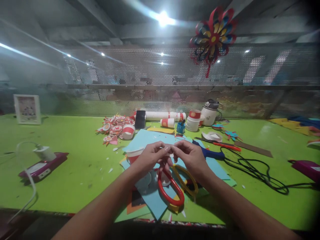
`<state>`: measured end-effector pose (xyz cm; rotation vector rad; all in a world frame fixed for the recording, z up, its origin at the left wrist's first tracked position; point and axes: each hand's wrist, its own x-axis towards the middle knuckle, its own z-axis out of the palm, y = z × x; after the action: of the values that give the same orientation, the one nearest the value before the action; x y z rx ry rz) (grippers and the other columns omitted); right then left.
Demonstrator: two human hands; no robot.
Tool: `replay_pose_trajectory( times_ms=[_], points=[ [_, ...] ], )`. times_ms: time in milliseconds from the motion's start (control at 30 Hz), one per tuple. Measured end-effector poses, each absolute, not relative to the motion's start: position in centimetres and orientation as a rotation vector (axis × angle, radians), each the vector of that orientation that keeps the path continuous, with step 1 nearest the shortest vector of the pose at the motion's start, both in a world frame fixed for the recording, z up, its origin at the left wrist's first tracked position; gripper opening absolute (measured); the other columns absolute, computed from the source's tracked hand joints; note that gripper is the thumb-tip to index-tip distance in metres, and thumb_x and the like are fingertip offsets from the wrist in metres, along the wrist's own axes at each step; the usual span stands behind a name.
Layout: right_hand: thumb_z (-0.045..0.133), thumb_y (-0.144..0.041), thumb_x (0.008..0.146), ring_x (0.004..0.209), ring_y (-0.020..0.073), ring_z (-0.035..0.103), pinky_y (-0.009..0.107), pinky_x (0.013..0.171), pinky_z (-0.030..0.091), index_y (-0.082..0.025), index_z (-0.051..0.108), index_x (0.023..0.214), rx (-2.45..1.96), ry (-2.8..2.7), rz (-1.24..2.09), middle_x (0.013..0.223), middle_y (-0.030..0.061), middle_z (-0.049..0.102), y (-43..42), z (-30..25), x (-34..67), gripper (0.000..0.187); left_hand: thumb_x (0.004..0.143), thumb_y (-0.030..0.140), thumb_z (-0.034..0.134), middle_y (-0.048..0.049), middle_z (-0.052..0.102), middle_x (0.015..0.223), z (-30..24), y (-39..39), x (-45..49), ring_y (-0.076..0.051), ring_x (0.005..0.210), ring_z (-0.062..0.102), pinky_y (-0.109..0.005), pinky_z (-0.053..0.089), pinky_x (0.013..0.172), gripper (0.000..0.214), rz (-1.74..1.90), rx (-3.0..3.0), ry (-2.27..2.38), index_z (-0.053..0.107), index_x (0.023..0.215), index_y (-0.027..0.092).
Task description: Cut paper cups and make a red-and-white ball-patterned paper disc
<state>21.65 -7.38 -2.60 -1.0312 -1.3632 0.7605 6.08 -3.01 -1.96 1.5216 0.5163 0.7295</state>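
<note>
My left hand [153, 156] and my right hand [191, 156] meet above the papers, thumbs and fingertips pinched close together. Whatever sits between the fingertips is too small or hidden to name. Right below the fingers is a red looped scissor handle [178, 199], and beside it a yellow looped handle [196, 189]. Their blades do not show. Light blue paper sheets [156, 203] lie under both hands. A red and white paper cup [133, 154] stands against my left hand, partly covered by it. Just past my right hand is a blue glue gun [213, 154].
Red and white paper-cup cutouts [116, 126] are heaped at the back left, near a dark phone [140, 119]. Behind stand stacked cups [193, 121], a blue bottle [181, 127] and a white jug [210, 112]. A black cord [257, 176] loops right; a purple power strip [45, 166] lies left.
</note>
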Motion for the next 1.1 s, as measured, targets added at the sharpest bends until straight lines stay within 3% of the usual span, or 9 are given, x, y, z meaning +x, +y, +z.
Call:
replay_pose_trajectory(
  times_ms=[133, 500, 1100],
  points=[
    [0.065, -0.033, 0.079, 0.053, 0.0098, 0.053, 0.024, 0.054, 0.043, -0.015, 0.061, 0.073, -1.023, -1.345, 0.714, 0.059, -0.0023, 0.057, -7.39, -2.82, 21.34, 0.019, 0.086, 0.041, 0.051, -0.0037, 0.065, 0.059, -2.05, -3.15, 6.2, -0.012, 0.041, 0.057, -0.019, 0.039, 0.037, 0.027, 0.8, 1.548, 0.528, 0.05, 0.081, 0.014],
    [0.065, -0.032, 0.079, 0.054, 0.0102, 0.053, 0.023, 0.052, 0.044, -0.015, 0.061, 0.073, -0.984, -1.346, 0.637, 0.062, -0.0005, 0.057, -7.71, -2.9, 21.03, 0.019, 0.091, 0.039, 0.044, -0.0006, 0.059, 0.057, -2.7, -3.47, 6.28, -0.009, 0.046, 0.053, -0.02, 0.042, 0.048, 0.029, 1.063, 1.96, 0.62, 0.055, 0.081, 0.013],
    [0.064, -0.032, 0.08, 0.053, 0.011, 0.054, 0.025, 0.054, 0.044, -0.016, 0.06, 0.074, -0.936, -1.384, 0.684, 0.06, -0.0017, 0.058, -7.99, -2.55, 21.14, 0.018, 0.087, 0.039, 0.05, -0.0001, 0.059, 0.055, -2.77, -2.92, 6.06, -0.007, 0.041, 0.051, -0.017, 0.039, 0.041, 0.026, 0.999, 1.809, 0.517, 0.053, 0.077, 0.014]
  ],
)
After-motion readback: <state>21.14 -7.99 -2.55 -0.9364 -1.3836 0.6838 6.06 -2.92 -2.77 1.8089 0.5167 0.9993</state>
